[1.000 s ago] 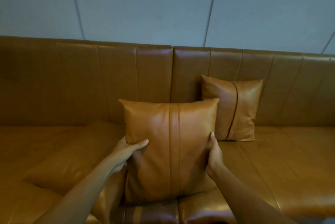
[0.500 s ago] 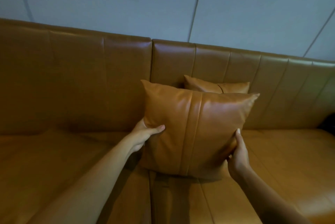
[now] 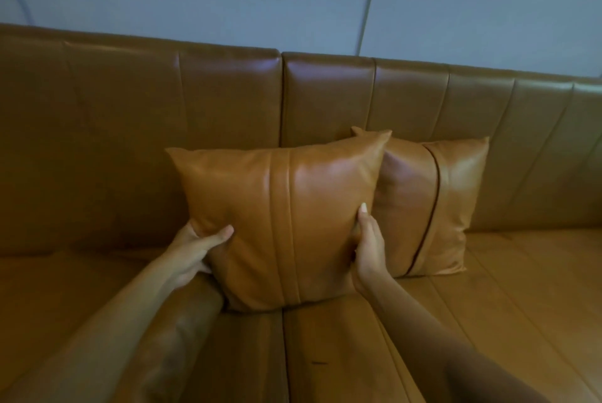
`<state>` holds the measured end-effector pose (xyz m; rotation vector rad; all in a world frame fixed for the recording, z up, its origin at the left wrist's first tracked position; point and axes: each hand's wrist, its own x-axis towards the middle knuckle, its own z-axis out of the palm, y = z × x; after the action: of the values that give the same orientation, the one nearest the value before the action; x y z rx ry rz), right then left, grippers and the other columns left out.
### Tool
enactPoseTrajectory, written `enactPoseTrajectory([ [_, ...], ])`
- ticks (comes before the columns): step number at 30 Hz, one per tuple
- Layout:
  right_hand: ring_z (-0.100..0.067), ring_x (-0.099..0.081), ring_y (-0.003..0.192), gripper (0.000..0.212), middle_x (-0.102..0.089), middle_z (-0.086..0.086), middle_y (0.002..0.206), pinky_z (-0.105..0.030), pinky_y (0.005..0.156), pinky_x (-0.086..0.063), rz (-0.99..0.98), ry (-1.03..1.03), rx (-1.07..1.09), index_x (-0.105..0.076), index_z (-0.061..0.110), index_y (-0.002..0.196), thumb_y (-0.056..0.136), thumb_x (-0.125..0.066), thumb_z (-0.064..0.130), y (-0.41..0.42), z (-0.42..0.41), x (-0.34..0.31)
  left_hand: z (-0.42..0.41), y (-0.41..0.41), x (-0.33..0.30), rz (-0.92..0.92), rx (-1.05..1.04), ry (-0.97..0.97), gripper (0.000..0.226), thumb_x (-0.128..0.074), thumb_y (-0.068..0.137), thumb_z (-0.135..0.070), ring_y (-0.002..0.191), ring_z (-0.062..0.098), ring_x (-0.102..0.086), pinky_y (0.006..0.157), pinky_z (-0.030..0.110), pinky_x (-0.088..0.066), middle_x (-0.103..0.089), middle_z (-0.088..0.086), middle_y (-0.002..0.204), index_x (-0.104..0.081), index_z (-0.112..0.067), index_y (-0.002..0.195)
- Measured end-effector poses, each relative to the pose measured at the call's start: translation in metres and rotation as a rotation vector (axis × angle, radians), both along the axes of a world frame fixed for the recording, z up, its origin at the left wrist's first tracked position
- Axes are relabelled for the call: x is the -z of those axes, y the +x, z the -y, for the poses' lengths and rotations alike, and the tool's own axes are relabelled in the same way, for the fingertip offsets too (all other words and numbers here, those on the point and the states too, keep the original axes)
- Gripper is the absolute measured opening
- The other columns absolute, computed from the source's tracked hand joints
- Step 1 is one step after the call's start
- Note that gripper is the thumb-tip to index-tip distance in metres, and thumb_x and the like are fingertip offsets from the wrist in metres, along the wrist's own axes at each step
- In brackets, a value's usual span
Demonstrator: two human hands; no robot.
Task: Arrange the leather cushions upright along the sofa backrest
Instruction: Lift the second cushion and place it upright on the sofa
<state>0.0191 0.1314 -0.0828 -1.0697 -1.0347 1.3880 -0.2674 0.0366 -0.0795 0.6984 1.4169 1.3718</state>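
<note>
held cushion: standing upright on the sofa seat, bottom edge touching the seat, top leaning back toward the backrest; whether the back face is touching the backrest, cannot tell.
left hand: gripping the cushion's lower left edge, thumb lying across the front face, other fingers wrapping behind and hidden.
right hand: pressing flat on the lower right edge, fingers together and pointing up, fingertip reaching about mid-height.
second cushion: already standing upright against the backrest, just right of the held one; held cushion's right edge is overlapping its left side in this view.
third cushion: looks like it is lying flat on the seat under the left forearm, lower left; shape partly hidden.
key relation: held cushion is sitting directly ahead between both hands, its centre seam running vertical; backrest lying straight behind it, so the likely move is a push away from the body.
nearer hand: both gripping at about the same height, neither clearly leading.
risk: slick leather, base possibly sliding forward on release.
</note>
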Motion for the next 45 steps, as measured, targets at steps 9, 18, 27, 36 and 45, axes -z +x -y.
enactPoseTrajectory([
  [9, -0.008, -0.054, 0.111, 0.071, -0.055, 0.010, 0.138, -0.030, 0.096, -0.040, 0.107, -0.060, -0.196, -0.038, 0.028, 0.154, 0.094, -0.053, 0.063, -0.039, -0.026, 0.002, -0.021, -0.025, -0.018, -0.073, -0.259, 0.049, 0.098, -0.078, 0.063, -0.057, 0.138, 0.037, -0.041, 0.104, 0.074, -0.031, -0.044, 0.002, 0.152, -0.036, -0.035, 0.148],
  [18, -0.017, -0.054, 0.124, 0.075, -0.057, 0.004, 0.143, -0.032, 0.098, -0.043, 0.160, -0.031, -0.098, -0.046, 0.022, 0.151, 0.092, -0.052, 0.067, -0.043, -0.072, 0.013, -0.041, 0.000, -0.012, -0.121, -0.294, 0.081, 0.097, -0.080, 0.058, -0.061, 0.128, 0.030, -0.051, 0.100, 0.071, -0.038, -0.054, -0.007, 0.139, -0.040, -0.039, 0.144],
  [27, -0.013, -0.053, 0.120, 0.066, -0.058, 0.007, 0.133, -0.027, 0.094, -0.041, 0.130, 0.012, -0.026, -0.050, 0.020, 0.146, 0.096, -0.051, 0.063, -0.052, -0.088, 0.021, -0.054, 0.003, 0.007, -0.144, -0.342, 0.105, 0.094, -0.080, 0.059, -0.059, 0.117, 0.024, -0.054, 0.095, 0.059, -0.048, -0.057, -0.009, 0.131, -0.043, -0.038, 0.142],
  [36, -0.014, -0.045, 0.132, 0.093, -0.045, 0.008, 0.151, -0.034, 0.108, -0.037, 0.138, -0.012, -0.019, -0.030, 0.030, 0.157, 0.082, -0.049, 0.082, -0.061, -0.091, 0.029, -0.064, 0.002, 0.023, -0.204, -0.337, 0.103, 0.123, -0.078, 0.043, -0.082, 0.131, 0.026, -0.049, 0.105, 0.061, -0.043, -0.050, -0.008, 0.144, -0.029, -0.042, 0.148],
  [45, -0.026, -0.033, 0.148, 0.080, -0.034, 0.000, 0.163, -0.041, 0.118, -0.029, 0.234, -0.056, 0.002, -0.019, 0.028, 0.162, 0.096, -0.040, 0.069, -0.058, -0.078, 0.029, -0.054, -0.013, 0.024, -0.309, -0.265, 0.022, 0.100, -0.074, 0.075, -0.061, 0.135, 0.024, -0.045, 0.104, 0.037, -0.041, -0.044, -0.005, 0.149, -0.022, -0.032, 0.155],
])
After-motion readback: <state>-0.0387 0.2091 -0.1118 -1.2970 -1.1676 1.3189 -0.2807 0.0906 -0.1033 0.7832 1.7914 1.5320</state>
